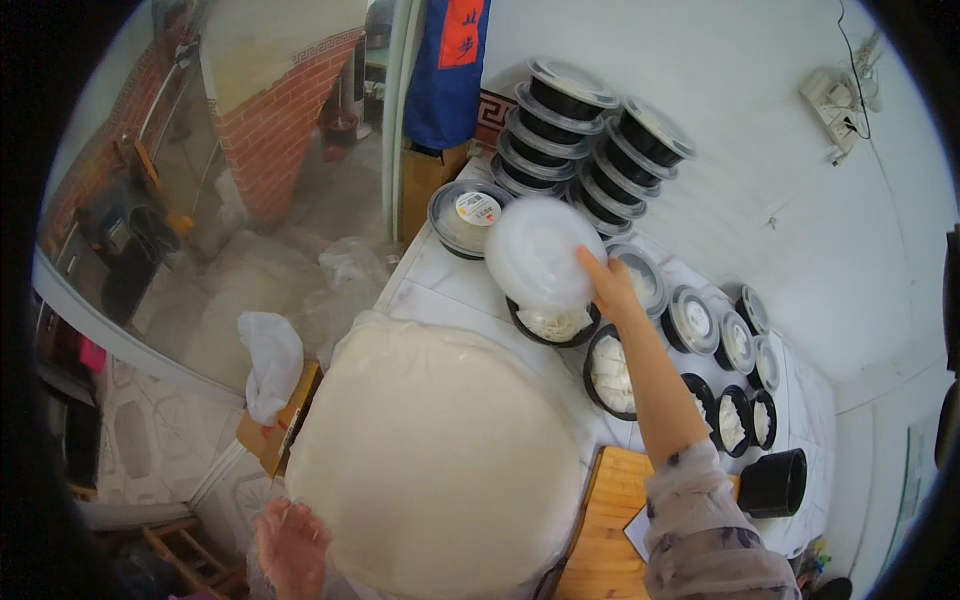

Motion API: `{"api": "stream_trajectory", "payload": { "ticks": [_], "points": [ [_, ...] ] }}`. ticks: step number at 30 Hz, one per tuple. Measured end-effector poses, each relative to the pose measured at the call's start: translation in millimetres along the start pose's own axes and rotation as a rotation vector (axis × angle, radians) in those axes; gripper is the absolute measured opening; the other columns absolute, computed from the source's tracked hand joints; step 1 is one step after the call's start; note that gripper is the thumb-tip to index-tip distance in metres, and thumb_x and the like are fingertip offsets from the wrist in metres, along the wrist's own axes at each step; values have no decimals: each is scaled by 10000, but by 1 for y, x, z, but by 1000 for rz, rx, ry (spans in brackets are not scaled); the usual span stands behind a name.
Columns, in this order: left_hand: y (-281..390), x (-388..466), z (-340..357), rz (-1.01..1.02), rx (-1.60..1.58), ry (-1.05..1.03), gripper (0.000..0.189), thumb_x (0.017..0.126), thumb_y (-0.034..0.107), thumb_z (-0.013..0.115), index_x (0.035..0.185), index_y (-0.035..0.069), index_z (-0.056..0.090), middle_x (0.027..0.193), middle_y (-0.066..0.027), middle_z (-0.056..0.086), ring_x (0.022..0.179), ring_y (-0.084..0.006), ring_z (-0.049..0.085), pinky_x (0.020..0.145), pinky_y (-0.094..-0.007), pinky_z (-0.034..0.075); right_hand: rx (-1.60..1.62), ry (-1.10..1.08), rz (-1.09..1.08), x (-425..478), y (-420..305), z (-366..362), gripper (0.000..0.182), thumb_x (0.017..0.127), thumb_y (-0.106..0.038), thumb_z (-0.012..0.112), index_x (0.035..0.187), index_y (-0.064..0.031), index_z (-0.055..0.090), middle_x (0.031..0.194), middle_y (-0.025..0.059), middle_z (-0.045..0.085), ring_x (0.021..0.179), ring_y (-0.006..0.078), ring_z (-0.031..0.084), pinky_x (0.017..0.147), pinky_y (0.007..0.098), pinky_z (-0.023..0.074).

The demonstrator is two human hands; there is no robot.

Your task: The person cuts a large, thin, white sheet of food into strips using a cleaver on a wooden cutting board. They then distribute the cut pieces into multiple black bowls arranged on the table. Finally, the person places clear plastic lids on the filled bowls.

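Note:
My right hand (609,283) grips the edge of a round translucent plastic lid (546,251), blurred and tilted above a black bowl of noodles (555,324). To its left stands a lidded black bowl (466,217) with a round label on top. Just below my right forearm, an uncovered black bowl (611,375) holds folded white food. My left hand (291,544) hangs palm up with curled fingers at the lower left, beside a large round pale surface (450,450) that looks covered in thin plastic; nothing shows in that hand.
Tall stacks of lidded black bowls (555,124) stand against the wall. Several lidded and uncovered bowls (690,319) line the right of the marble-look table (427,300). A wooden cutting board (607,517), a black container (774,484) and a cardboard box with a white bag (270,367) are nearby.

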State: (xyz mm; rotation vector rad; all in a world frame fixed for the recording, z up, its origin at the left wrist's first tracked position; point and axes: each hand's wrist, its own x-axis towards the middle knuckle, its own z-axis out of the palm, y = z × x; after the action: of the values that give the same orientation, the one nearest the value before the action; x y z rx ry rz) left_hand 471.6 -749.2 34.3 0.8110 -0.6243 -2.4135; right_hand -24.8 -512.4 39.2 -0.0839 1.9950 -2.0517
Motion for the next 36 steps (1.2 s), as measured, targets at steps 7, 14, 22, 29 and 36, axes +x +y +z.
{"api": "stream_trajectory", "payload": {
  "ticks": [7,14,22,29,36],
  "points": [
    [-2,-3,17,7,96,32,356,918,430,386,1057,131,518,890,-51,620,745,-181,575,654,-346,483,-478,219,-22,-23,27,-53,738,704,-400,722,1111,155,456,1038,227,567,908,264,587,741,339,480],
    [1,-8,16,8,61,35,349,922,430,380,1057,139,518,902,-49,620,759,-170,580,672,-338,494,-824,252,-17,-35,11,-41,700,649,-520,707,886,128,588,858,233,617,782,266,618,666,350,482],
    [1,-13,18,26,73,-50,343,927,417,374,1061,134,514,936,-53,625,785,-175,598,656,-337,500,-902,207,17,-37,10,-28,672,588,-565,728,599,92,583,554,162,581,520,230,589,513,347,474],
    [-2,-19,28,43,88,-19,347,915,435,388,1057,139,501,908,-45,634,733,-163,595,639,-332,499,-786,183,32,-41,10,-25,624,591,-518,752,581,78,566,562,137,575,415,185,541,393,296,431],
    [1,-31,29,72,102,32,350,914,445,384,1044,143,501,879,-34,638,694,-155,582,586,-319,492,-1031,299,-47,-39,2,-15,664,567,-545,744,773,72,614,793,200,641,709,285,640,613,372,498]
  ]
}}
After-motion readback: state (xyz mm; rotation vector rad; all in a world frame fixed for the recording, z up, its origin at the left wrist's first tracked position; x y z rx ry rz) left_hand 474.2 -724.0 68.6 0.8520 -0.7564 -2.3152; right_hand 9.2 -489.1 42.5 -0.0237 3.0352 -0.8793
